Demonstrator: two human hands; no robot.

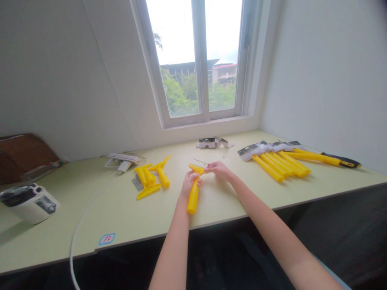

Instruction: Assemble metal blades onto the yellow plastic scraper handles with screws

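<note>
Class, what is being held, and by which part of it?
The left hand grips a yellow tool by its upper handle, below the head. The right hand is at the head's right end; whether it grips anything is unclear.

A pale green table [127,217] runs from left to right, with its far side by the wall. At the far left lies a brown box [26,155]; nearer on the left stands a mug [34,205], white below and dark on top. Between box and middle, toward the far side, is a power strip [122,159], and a white cable [87,209] crosses the left part and hangs over the near edge. A label [107,239] sits at that edge. Left of the middle, yellow scrapers [149,177] lie bunched. Far middle, packs [207,142] lie together; on the right, carded yellow handles [281,163] lie slantwise, partly overlapping.
</note>
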